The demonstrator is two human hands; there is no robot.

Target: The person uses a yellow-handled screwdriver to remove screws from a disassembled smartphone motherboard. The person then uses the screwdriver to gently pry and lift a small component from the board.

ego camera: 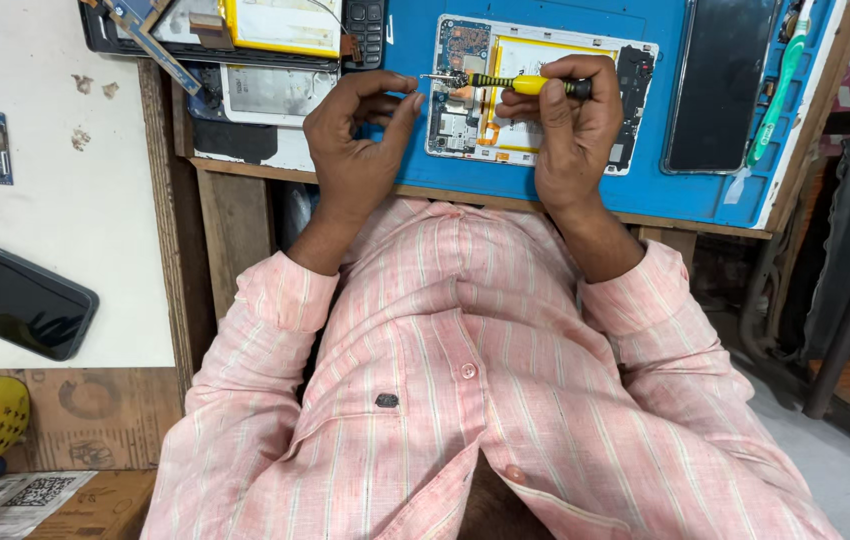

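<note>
Currently the right hand (570,125) pinches a light, stiff yellow screwdriver (515,83) by its handle over the fragile opened tablet (535,95) at twelve o'clock; the left hand's (355,140) fingers pinch its tip.

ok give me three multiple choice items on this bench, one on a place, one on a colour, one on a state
1. Where does the opened tablet with its back cover off lie?
A. on the blue work mat
B. on the floor
C. on the person's lap

2. What colour is the handle of the small yellow-and-black screwdriver?
A. red
B. yellow and black
C. white

3. How is the screwdriver held?
A. lying loose
B. right hand grips the handle, left hand at the tip
C. left hand alone

Answers: 1 A, blue mat shows all round it; 2 B, stripes visible; 3 B, both hands meet it.
</note>
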